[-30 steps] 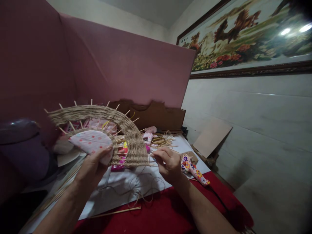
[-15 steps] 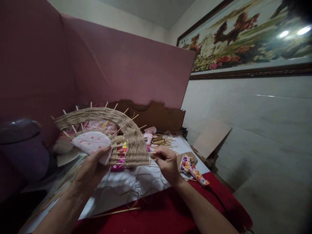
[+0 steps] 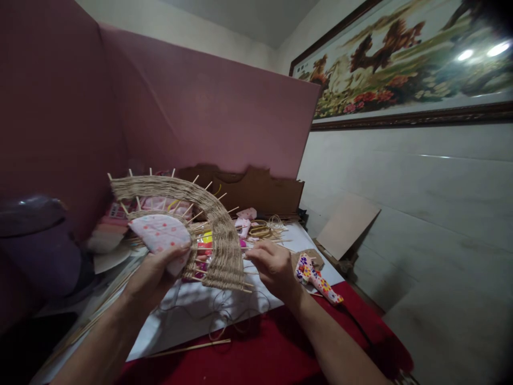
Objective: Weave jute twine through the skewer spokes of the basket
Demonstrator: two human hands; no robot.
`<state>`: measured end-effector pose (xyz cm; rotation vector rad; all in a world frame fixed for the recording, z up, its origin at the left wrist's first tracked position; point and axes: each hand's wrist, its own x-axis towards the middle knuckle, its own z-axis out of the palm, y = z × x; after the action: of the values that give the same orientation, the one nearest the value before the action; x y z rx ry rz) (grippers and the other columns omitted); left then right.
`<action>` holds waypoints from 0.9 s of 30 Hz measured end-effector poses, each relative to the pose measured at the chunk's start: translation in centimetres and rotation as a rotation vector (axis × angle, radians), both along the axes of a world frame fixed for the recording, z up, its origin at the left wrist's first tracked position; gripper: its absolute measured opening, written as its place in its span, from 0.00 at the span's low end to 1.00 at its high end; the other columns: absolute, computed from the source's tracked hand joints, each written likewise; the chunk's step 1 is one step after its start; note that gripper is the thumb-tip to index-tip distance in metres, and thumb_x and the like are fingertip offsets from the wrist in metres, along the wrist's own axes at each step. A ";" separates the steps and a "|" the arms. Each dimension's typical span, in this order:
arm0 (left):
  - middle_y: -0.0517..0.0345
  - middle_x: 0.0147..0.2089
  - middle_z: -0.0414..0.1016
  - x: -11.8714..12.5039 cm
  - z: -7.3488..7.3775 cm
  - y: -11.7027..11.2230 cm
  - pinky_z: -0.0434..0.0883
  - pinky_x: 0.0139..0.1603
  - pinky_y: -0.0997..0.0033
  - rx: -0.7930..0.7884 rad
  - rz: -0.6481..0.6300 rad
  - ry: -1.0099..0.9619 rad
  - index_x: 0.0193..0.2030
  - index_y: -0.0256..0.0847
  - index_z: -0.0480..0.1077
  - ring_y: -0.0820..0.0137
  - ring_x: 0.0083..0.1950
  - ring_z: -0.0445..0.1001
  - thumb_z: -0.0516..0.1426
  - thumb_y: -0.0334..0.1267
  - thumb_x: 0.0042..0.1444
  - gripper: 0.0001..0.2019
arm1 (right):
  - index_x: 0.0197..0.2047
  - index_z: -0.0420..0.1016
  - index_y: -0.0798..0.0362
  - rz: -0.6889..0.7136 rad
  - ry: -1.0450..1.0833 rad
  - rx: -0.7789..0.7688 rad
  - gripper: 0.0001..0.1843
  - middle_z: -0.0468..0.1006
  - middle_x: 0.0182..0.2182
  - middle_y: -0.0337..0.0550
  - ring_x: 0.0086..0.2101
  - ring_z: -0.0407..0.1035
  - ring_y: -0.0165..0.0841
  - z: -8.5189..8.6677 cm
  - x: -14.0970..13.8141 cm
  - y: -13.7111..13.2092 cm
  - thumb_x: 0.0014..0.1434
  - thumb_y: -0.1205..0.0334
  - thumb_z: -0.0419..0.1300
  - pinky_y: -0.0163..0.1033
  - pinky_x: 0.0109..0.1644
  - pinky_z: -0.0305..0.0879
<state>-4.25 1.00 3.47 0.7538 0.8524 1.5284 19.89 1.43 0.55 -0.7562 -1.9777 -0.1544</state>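
A woven twine fan [image 3: 227,246] on thin wooden sticks is held up over the table. Its stick ends poke out past the curved outer rim, and bare sticks span the gap between the outer band and the inner one. At its centre is a half-round patch of white cloth [image 3: 162,233] with pink-red dots. My left hand [image 3: 158,272] is closed on this cloth part, thumb on top, its other fingers hidden behind. Beyond the right rim, my right hand [image 3: 274,267] pinches the end of one protruding stick [image 3: 245,248] between thumb and forefinger.
Loose twine [image 3: 224,315] and a stick [image 3: 192,347] lie on the white sheet and red cloth [image 3: 256,353]. A flower-patterned, glue-gun-shaped tool [image 3: 318,280] with a dark cord rests at right. Cardboard [image 3: 256,192] stands behind; a lidded purple bin [image 3: 40,246] is at left.
The fan has turned clockwise: its left tip has risen and shifted right, while its lower right end has dropped. My right hand stays in nearly the same place at the rim.
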 end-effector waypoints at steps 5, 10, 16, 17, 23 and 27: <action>0.54 0.32 0.77 -0.5 -0.1 0.1 0.76 0.32 0.74 -0.027 -0.051 0.028 0.31 0.34 0.73 0.71 0.30 0.76 0.60 0.24 0.44 0.07 | 0.39 0.76 0.52 -0.023 0.025 0.008 0.10 0.74 0.31 0.45 0.32 0.68 0.31 -0.2 0.3 0.3 0.59 0.70 0.54 0.34 0.35 0.63; 0.54 0.28 0.78 -0.7 0.4 -0.5 0.76 0.27 0.76 -0.123 -0.097 0.039 0.31 0.34 0.73 0.71 0.26 0.75 0.58 0.21 0.44 0.08 | 0.38 0.77 0.51 0.086 0.186 -0.099 0.11 0.74 0.32 0.44 0.33 0.68 0.31 0.1 0.4 0.6 0.58 0.71 0.55 0.35 0.37 0.64; 0.51 0.30 0.78 -0.7 0.5 -0.7 0.77 0.28 0.73 -0.115 -0.150 -0.011 0.33 0.33 0.73 0.69 0.27 0.76 0.57 0.21 0.45 0.09 | 0.27 0.78 0.52 0.172 0.450 -0.337 0.03 0.73 0.23 0.39 0.27 0.66 0.30 0.1 -0.3 1.0 0.52 0.66 0.62 0.35 0.31 0.62; 0.52 0.29 0.78 -0.7 0.5 -0.7 0.77 0.28 0.73 -0.107 -0.152 -0.027 0.33 0.33 0.73 0.69 0.27 0.76 0.57 0.20 0.45 0.09 | 0.26 0.78 0.52 0.186 0.502 -0.389 0.03 0.72 0.22 0.39 0.25 0.65 0.29 0.0 -0.4 1.1 0.51 0.66 0.63 0.34 0.30 0.61; 0.51 0.30 0.78 -0.8 0.4 -0.9 0.77 0.29 0.71 -0.099 -0.247 -0.022 0.34 0.33 0.73 0.67 0.27 0.77 0.58 0.22 0.45 0.09 | 0.25 0.79 0.54 0.311 0.727 -0.696 0.05 0.72 0.19 0.37 0.18 0.57 0.24 -0.5 -1.0 1.8 0.45 0.61 0.67 0.31 0.20 0.54; 0.52 0.30 0.79 -1.0 0.4 -1.1 0.76 0.30 0.72 -0.107 -0.268 0.003 0.34 0.33 0.74 0.68 0.27 0.76 0.60 0.22 0.43 0.09 | 0.27 0.80 0.54 0.310 0.727 -0.687 0.07 0.76 0.21 0.39 0.23 0.66 0.28 -0.5 -0.8 2.3 0.45 0.60 0.67 0.34 0.27 0.63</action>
<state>-5.22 -0.09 3.91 0.7591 0.7942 1.2356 19.10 3.73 0.01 -0.7628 -1.3887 0.9039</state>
